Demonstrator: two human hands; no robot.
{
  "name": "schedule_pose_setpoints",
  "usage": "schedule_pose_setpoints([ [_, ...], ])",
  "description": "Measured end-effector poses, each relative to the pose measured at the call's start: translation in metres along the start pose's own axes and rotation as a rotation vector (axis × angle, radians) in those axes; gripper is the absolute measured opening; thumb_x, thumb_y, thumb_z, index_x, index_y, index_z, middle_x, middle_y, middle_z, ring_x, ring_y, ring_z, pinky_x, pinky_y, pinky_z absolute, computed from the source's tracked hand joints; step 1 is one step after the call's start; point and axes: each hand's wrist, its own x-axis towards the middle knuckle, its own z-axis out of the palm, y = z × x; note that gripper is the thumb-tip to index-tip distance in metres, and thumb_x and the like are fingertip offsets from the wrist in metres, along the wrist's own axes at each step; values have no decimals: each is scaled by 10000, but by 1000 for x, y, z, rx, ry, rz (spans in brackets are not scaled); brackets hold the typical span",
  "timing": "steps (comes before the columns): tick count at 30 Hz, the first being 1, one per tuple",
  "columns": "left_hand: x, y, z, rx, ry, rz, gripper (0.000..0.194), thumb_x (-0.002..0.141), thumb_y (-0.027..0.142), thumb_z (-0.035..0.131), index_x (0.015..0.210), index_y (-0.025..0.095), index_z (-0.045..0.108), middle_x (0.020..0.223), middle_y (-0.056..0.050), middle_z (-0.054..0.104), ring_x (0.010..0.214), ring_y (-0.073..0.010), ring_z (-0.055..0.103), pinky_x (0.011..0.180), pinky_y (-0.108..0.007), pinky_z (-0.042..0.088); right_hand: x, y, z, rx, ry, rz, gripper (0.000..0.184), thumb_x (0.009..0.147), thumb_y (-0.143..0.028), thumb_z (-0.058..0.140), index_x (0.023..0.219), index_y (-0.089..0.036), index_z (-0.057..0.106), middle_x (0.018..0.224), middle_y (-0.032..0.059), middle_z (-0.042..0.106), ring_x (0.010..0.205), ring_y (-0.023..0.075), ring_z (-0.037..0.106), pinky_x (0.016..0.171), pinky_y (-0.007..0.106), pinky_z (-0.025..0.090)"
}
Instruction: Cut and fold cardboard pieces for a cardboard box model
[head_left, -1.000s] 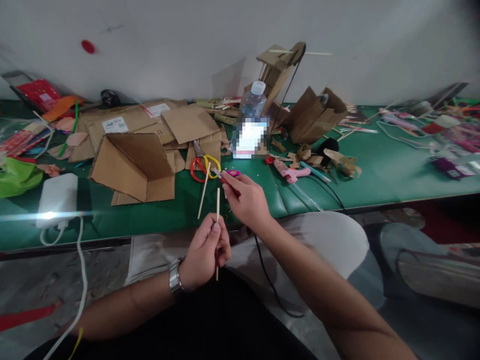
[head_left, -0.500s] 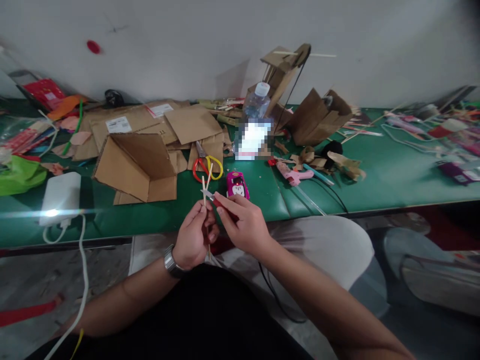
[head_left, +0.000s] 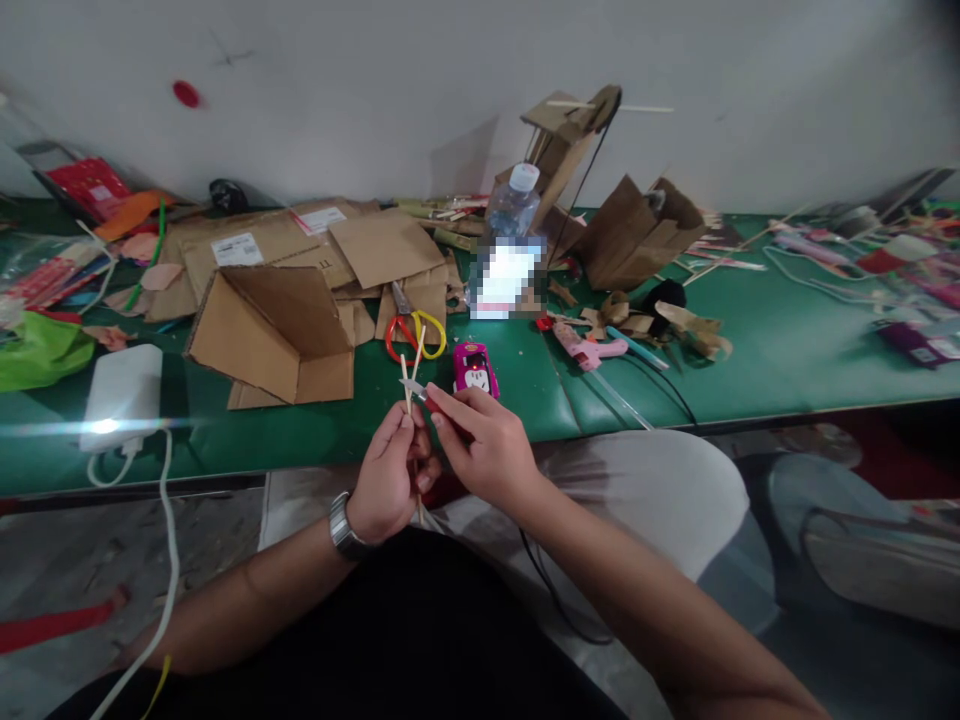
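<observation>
My left hand (head_left: pixel 386 472) is closed round a thin pale wooden stick (head_left: pixel 419 346), held upright over my lap. Above the fingers the wood parts into two prongs in a narrow V; its lower end shows beneath the hand. Pinched in my right hand (head_left: pixel 491 442) is a craft knife (head_left: pixel 412 386) with a red handle, mostly hidden by the fingers. Its blade points left and lies across the V, against the prongs. Just beyond the hands on the green table are scissors (head_left: pixel 430 350) with red and yellow handles and a magenta power socket (head_left: pixel 475 370).
An open cardboard corner piece (head_left: pixel 251 335) and flat cardboard (head_left: pixel 386 245) lie to the left, near a white adapter (head_left: pixel 120 395) with a cable. Rightward are a pink glue gun (head_left: pixel 589 348), a plastic bottle (head_left: pixel 514 205), a cardboard structure (head_left: pixel 574 150) and a paper bag (head_left: pixel 634 235).
The left prong of the stick has tipped slightly further left, and the knife blade has shifted slightly left with it. Both hands keep their holds; the table things have not moved.
</observation>
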Motion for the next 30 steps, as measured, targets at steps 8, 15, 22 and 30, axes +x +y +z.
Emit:
schedule_pose_setpoints([
  [8, 6, 5, -5, 18, 35, -51, 384, 909, 444, 781, 902, 223, 467, 591, 117, 404, 393, -33, 338, 394, -141, 244, -1, 5, 9, -75, -33, 10, 389, 1095, -295, 535, 1412, -170, 723, 1062, 123, 744, 887, 207, 723, 778, 340, 630],
  [15, -12, -3, 1, 38, -85, -246, 445, 902, 544, 770, 908, 232, 454, 594, 118, 387, 377, -50, 355, 379, -159, 194, 18, 20, 4, -175, 40, 73, 382, 1081, -268, 538, 1403, -209, 735, 1018, 118, 750, 822, 206, 701, 724, 323, 598],
  [22, -3, 10, 2, -51, -20, -175, 375, 909, 466, 797, 973, 207, 533, 626, 106, 395, 420, -50, 430, 403, -154, 277, 16, 14, -14, -43, 116, 63, 377, 1074, -257, 556, 1406, -221, 731, 1045, 108, 774, 898, 211, 742, 805, 344, 624],
  [30, 3, 7, -2, -35, 6, -76, 393, 891, 484, 825, 930, 203, 553, 588, 110, 414, 393, -46, 430, 397, -146, 328, 1, -2, -6, 92, 17, 22, 350, 1071, -254, 578, 1364, -163, 746, 1038, 110, 765, 862, 188, 735, 788, 342, 634],
])
